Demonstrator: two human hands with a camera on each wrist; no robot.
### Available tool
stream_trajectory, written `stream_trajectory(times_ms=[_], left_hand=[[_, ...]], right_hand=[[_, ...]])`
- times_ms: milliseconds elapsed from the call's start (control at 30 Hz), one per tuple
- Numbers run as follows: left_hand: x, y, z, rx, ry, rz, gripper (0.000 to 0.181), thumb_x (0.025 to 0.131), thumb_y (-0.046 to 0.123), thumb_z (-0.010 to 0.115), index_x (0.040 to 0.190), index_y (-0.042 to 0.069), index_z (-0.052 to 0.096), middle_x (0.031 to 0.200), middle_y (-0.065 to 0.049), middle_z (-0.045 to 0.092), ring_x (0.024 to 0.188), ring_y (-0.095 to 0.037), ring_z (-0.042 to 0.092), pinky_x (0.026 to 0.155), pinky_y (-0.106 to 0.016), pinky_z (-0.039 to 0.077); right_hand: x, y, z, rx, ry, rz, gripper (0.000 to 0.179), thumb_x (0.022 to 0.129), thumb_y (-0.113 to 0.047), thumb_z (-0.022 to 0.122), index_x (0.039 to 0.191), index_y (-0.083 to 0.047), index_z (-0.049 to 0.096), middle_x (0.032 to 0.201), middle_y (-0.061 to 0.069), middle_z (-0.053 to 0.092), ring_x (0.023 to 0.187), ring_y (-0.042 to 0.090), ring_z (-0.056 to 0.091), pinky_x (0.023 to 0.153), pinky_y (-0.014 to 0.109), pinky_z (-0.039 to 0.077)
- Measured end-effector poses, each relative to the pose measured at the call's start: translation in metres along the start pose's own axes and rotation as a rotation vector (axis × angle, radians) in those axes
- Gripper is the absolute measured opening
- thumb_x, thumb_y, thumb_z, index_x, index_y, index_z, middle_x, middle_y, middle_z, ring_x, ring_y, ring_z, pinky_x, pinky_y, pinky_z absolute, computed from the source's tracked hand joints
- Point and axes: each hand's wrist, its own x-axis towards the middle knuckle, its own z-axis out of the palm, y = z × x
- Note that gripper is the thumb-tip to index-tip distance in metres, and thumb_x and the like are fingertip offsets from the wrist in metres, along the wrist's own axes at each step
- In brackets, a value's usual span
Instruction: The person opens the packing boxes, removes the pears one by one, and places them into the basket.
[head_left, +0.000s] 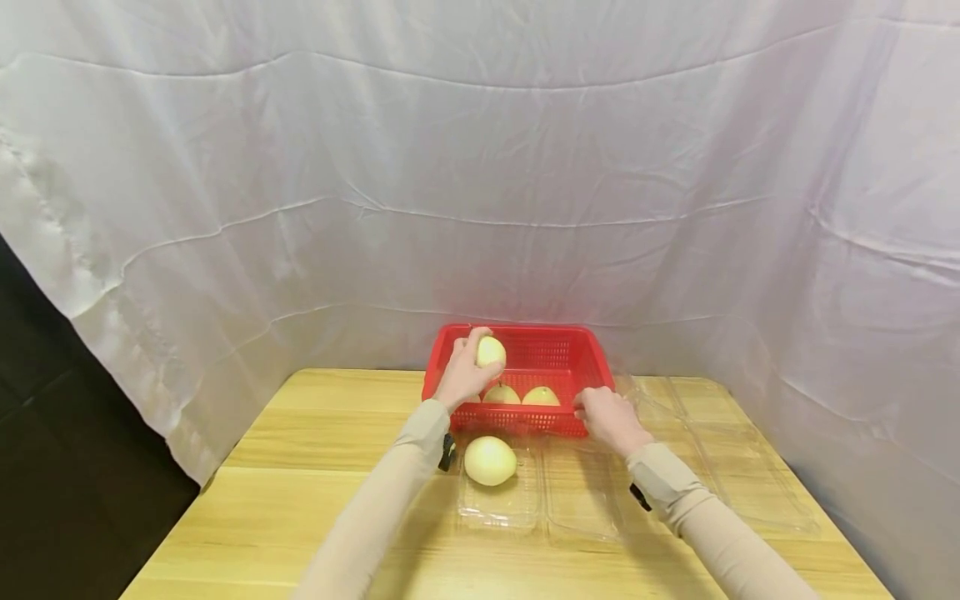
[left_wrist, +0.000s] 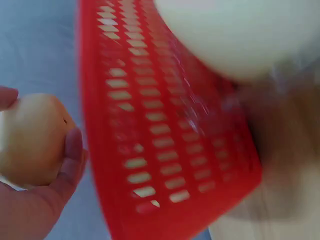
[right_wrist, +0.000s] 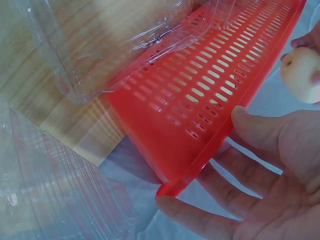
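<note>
My left hand [head_left: 465, 372] grips a pale yellow pear [head_left: 491, 351] above the left part of the red plastic basket [head_left: 520, 414]. In the left wrist view, fingers and thumb curl round that pear [left_wrist: 35, 140]. My right hand [head_left: 611, 417] holds the basket's near rim toward the right corner; in the right wrist view its thumb lies over the rim and the fingers [right_wrist: 225, 185] are on the other side. Several pears [head_left: 541, 396] lie inside the basket. Another pear [head_left: 490, 461] sits in a clear plastic clamshell box [head_left: 498, 510] in front of the basket.
The box's clear lid [head_left: 583, 500] spreads open to the right of the pear. More clear plastic packaging [head_left: 738, 467] lies at the table's right side, beyond my right forearm. A pale curtain [head_left: 480, 183] hangs behind the wooden table [head_left: 315, 467].
</note>
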Motion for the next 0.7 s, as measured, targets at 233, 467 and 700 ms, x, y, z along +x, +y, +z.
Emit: stream_trajectory(times_ms=[233, 467, 700], left_hand=[[0.018, -0.014, 0.023, 0.224, 0.016, 0.076, 0.054, 0.088, 0.027, 0.068, 0.139, 0.028, 0.049, 0.139, -0.020, 0.033, 0.103, -0.035, 0.059, 0.076, -0.042, 0.055], [0.022, -0.019, 0.040, 0.329, -0.049, 0.077, 0.052, 0.092, 0.024, 0.064, 0.140, 0.026, 0.045, 0.143, -0.024, 0.027, 0.105, -0.046, 0.056, 0.091, -0.050, 0.050], [0.026, -0.017, 0.051, 0.396, -0.098, 0.014, 0.052, 0.093, 0.025, 0.060, 0.142, 0.027, 0.043, 0.146, -0.020, 0.027, 0.108, -0.050, 0.053, 0.090, -0.053, 0.051]], right_hand=[[0.000, 0.001, 0.002, -0.003, -0.004, 0.001, 0.011, 0.086, -0.008, 0.070, 0.075, -0.012, 0.070, 0.073, 0.001, 0.068, 0.069, 0.023, 0.065, 0.058, 0.046, 0.050], [0.001, 0.001, 0.002, -0.016, 0.000, 0.009, 0.012, 0.085, -0.008, 0.070, 0.075, -0.014, 0.070, 0.074, 0.000, 0.068, 0.069, 0.022, 0.065, 0.060, 0.047, 0.049], [0.002, 0.003, 0.002, -0.001, -0.006, 0.005, 0.004, 0.086, -0.009, 0.070, 0.086, -0.010, 0.075, 0.087, 0.007, 0.074, 0.080, 0.030, 0.070, 0.066, 0.050, 0.054]])
